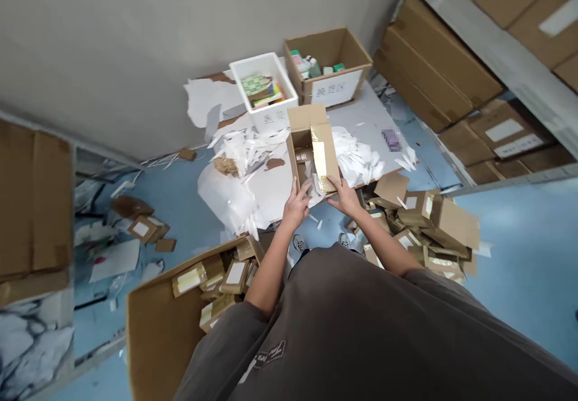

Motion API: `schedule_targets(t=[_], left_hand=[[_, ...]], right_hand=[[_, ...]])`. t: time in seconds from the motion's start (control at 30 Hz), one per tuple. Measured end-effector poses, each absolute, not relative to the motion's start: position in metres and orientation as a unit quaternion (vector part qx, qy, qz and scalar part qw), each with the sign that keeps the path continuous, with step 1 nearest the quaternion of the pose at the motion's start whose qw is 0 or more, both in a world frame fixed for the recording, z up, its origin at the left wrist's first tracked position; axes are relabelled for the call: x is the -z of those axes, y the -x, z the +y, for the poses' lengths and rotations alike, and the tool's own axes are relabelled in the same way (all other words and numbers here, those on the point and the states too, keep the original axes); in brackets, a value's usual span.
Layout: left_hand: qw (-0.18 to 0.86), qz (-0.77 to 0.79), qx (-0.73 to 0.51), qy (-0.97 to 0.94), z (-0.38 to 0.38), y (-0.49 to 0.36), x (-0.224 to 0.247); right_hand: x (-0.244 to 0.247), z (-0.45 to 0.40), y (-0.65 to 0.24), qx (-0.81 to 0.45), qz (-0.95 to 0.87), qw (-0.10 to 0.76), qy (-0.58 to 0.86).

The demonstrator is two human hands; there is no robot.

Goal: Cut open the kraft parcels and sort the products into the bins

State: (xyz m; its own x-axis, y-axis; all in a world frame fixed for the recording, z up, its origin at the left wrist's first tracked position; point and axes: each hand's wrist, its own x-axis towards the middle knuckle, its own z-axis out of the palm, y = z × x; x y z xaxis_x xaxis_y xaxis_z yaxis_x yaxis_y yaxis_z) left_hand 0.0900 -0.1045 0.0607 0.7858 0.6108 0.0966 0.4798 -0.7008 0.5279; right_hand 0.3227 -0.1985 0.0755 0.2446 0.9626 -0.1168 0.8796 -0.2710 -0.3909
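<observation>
A small cardboard box (331, 148) with open flaps is tilted at the table's front edge, a white label on its side. Its near left edge is gripped by my left hand (297, 204), whose fingers reach toward the opening. On the near right corner, my right hand (345, 197) holds the same box with the thumb and fingers. Crumpled clear or white wrapping (316, 187) shows at the near end between both hands. Inside the box lies a brown surface with white print; I cannot tell what it is. Heaps of white paper scraps (356, 157) lie on either side.
A white bin (289, 91) and a larger carton (366, 67) with small packages stand at the table's back. Left of my body is a big carton (156, 329) of parcels. Flattened and opened boxes (451, 226) pile on the floor at right. Shelves flank both sides.
</observation>
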Motion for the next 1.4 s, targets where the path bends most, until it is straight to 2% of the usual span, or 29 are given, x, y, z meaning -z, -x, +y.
schedule_targets(t=[0.2,0.43,0.53,0.67,0.83,1.07,1.23,1.4], left_hand=[[0.253,0.121,-0.093,-0.955,-0.152,-0.269,-0.087],[0.3,-0.129,-0.065,-0.943,-0.273,-0.484,-0.067],[0.291,-0.136,-0.041,-0.946,-0.317,-0.534,-0.055],[0.279,-0.027,-0.063,-0.958,-0.334,-0.553,-0.046],[0.279,0.122,-0.072,-0.95,-0.299,-0.524,-0.05],[0.23,0.341,-0.095,-0.906,-0.239,-0.401,-0.058],[0.194,0.522,-0.115,-0.823,-0.235,-0.257,-0.068],[0.171,0.68,-0.154,-0.696,-0.286,-0.101,-0.07]], right_hand=[[-0.107,-0.324,-0.451,-0.113,-0.444,0.138,0.878],[-0.107,-0.513,-0.559,-0.07,-0.213,0.145,0.964],[-0.097,-0.573,-0.584,-0.08,-0.123,0.139,0.979],[-0.086,-0.606,-0.615,-0.057,-0.109,0.176,0.977],[-0.084,-0.571,-0.655,-0.05,-0.229,0.198,0.952],[-0.066,-0.433,-0.664,-0.075,-0.468,0.208,0.856],[-0.063,-0.321,-0.588,-0.112,-0.647,0.199,0.728],[-0.072,-0.243,-0.442,-0.139,-0.795,0.181,0.562]])
